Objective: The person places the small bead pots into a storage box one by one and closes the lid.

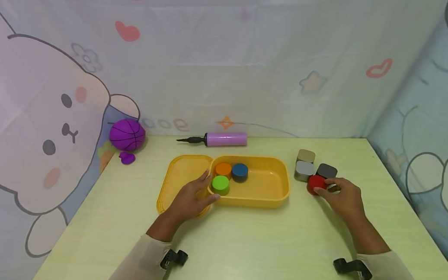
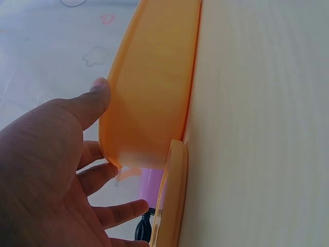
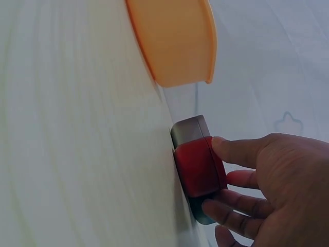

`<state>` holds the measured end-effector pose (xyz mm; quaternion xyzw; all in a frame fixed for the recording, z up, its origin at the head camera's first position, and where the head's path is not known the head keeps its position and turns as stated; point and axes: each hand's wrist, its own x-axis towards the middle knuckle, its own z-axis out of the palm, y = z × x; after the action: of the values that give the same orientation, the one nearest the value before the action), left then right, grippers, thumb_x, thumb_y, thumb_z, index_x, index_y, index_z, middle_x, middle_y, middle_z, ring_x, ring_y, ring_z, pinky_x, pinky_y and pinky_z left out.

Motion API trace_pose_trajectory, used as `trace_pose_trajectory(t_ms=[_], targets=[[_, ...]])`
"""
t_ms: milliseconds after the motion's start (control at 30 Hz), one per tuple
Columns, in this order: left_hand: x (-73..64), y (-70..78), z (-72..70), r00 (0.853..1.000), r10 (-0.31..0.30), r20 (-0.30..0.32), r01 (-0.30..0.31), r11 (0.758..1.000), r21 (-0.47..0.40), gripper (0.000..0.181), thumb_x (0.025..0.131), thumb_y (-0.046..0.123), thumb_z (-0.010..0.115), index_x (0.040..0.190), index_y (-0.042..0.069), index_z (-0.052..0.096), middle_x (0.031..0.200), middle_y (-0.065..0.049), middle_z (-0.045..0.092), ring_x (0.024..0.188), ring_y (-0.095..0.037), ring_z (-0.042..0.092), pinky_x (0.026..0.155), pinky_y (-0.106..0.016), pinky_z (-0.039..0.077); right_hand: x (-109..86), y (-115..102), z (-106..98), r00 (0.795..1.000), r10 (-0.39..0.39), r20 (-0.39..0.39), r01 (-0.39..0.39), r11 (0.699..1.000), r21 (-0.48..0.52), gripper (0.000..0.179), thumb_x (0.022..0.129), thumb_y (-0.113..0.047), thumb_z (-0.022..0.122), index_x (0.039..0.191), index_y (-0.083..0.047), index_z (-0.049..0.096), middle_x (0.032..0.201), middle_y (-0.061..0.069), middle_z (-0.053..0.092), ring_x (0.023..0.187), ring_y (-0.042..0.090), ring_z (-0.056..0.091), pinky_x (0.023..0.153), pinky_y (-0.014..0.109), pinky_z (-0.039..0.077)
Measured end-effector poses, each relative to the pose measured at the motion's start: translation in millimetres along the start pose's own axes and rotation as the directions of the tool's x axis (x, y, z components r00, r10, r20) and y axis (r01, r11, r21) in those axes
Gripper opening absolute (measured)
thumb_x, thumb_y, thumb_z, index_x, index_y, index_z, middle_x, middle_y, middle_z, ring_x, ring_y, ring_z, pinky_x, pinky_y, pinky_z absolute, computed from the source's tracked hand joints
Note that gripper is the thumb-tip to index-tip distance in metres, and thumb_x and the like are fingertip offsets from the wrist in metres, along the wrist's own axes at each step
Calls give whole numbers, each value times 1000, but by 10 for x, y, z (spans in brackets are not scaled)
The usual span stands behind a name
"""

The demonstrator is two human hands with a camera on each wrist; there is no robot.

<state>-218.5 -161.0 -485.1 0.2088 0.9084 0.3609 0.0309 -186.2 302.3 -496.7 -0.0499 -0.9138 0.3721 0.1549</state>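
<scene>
In the head view, my right hand [image 1: 342, 199] pinches a small red rounded-square box [image 1: 316, 184] between thumb and fingers. A seam near the top of the red box [image 3: 198, 167] shows in the right wrist view, where it stands on the table. Against it are a silver-grey box [image 1: 304, 171] and a dark grey box [image 1: 326, 171], with a beige box [image 1: 306, 156] behind. My left hand [image 1: 191, 198], fingers spread, touches the left end of a yellow container [image 1: 266, 203]. Inside that lie orange [image 1: 223, 170], blue [image 1: 240, 172] and green [image 1: 220, 185] round pieces.
A flat yellow lid [image 1: 174, 184] lies left of the container, partly under my left hand. Along the back rests a purple hand pump [image 1: 226, 139] with a black nozzle. A purple toy basketball [image 1: 127, 135] and a small purple item [image 1: 127, 158] sit at the back left.
</scene>
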Motion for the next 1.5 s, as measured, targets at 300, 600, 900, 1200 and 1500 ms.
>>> trace_pose_trajectory(t_ms=[300,600,900,1200,1500], targets=[[9,-9,6,1000,1,2,-1,1000,1,78,105,45,73,167,11,42,180,-6,29,165,-39,33,133,-61,31,-1,15,12,1000,-7,7,8,1000,-17,42,92,-20,90,122,6,78,108,31,80,92,42,78,60,24,51],[12,-7,17,1000,1,-9,-1,1000,-4,78,104,43,74,167,9,42,179,-7,30,165,-39,34,133,-60,31,12,38,12,999,-32,-20,32,999,-26,39,90,-18,91,119,5,81,110,29,81,82,29,77,57,23,50],[17,-20,23,1000,7,-6,-7,1000,-7,78,105,45,74,167,11,42,179,-7,30,165,-39,34,134,-60,31,-1,-15,-6,1000,20,-13,-20,1000,-20,38,91,-23,90,119,2,82,118,29,80,93,38,78,61,23,51],[13,-29,19,1000,-7,0,7,1000,-12,79,105,47,73,168,12,41,180,-4,28,166,-37,33,134,-60,30,-16,-82,-24,1000,16,-19,-16,1000,9,38,93,-25,89,120,1,83,119,27,80,97,37,77,63,21,51],[14,-30,19,1000,10,-5,-10,1000,-10,79,105,45,74,167,10,42,180,-6,29,165,-38,34,133,-61,31,-16,-103,-1,986,-126,-105,138,985,108,30,90,-15,91,118,-3,85,111,21,83,80,-17,58,66,11,50]])
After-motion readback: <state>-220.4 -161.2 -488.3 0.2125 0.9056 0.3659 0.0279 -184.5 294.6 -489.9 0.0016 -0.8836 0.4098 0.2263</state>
